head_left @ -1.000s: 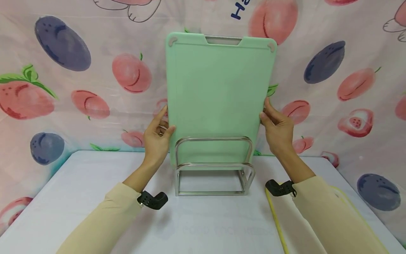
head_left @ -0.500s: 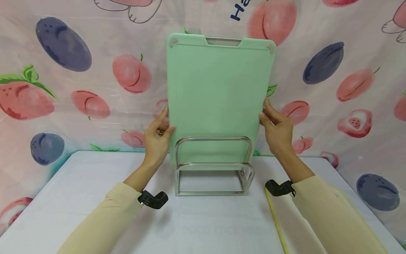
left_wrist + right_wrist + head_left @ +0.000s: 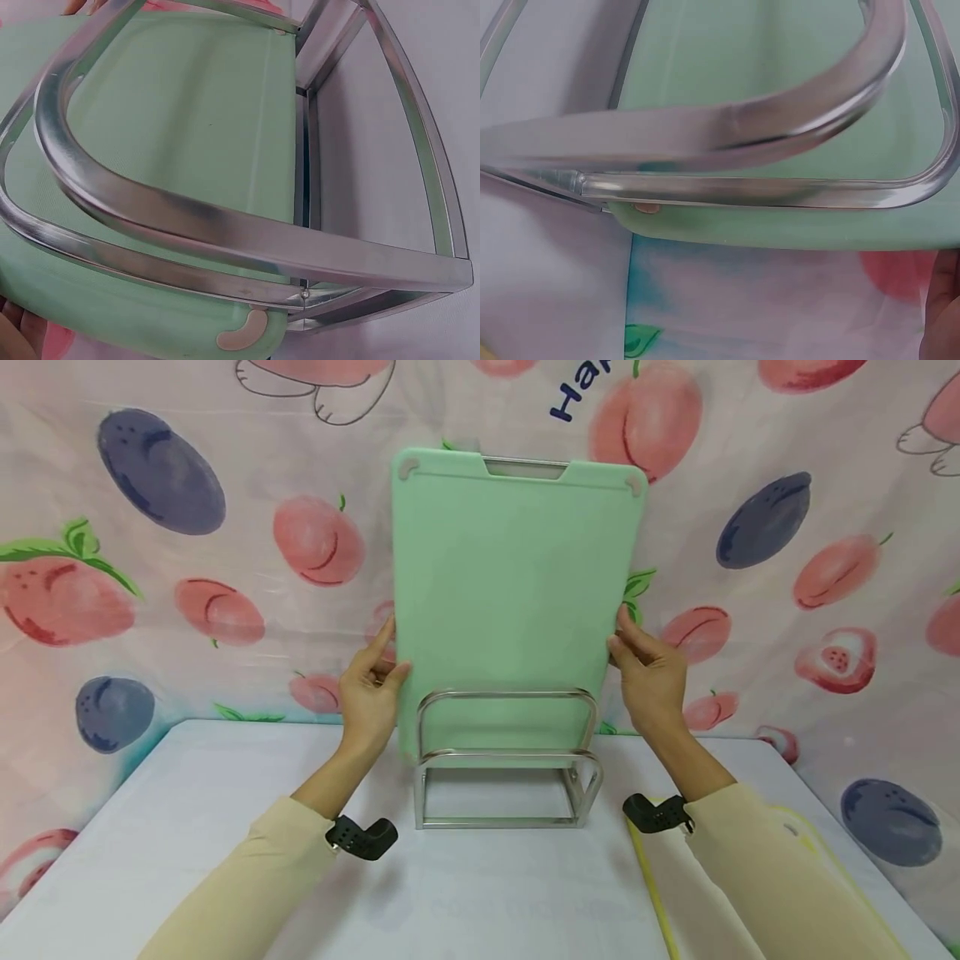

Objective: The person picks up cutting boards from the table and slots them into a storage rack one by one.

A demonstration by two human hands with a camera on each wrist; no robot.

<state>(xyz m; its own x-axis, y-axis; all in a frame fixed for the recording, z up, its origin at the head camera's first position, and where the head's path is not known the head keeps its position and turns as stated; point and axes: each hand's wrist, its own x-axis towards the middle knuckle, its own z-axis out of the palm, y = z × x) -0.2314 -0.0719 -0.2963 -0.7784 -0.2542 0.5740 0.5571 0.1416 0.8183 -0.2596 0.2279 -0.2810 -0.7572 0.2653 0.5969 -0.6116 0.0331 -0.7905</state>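
Observation:
A pale green cutting board [image 3: 517, 577] stands upright in a silver metal rack [image 3: 501, 823], behind its two front loops. It has a cut-out handle slot at the top and grey corner pads. At its left edge, my left hand [image 3: 369, 702] pinches the board, thumb in front and fingers partly behind. My right hand [image 3: 654, 683] holds the opposite edge at about the same height. In the left wrist view the board [image 3: 195, 112] shows through the rack's bars [image 3: 187, 225], near its lower corner pad. The right wrist view has my right hand [image 3: 943, 322] at the board's edge.
The rack stands on a white table [image 3: 465, 893], close to a fruit-patterned backdrop [image 3: 315, 435]. A flat, yellow-edged item [image 3: 654, 893] lies partly under the right sleeve. Black straps with camera mounts [image 3: 363, 837] sit on both wrists.
The board's upper part and my right hand have shifted slightly left against the backdrop. The head view has tilted a little. Both hands keep hold, and the rack stays put.

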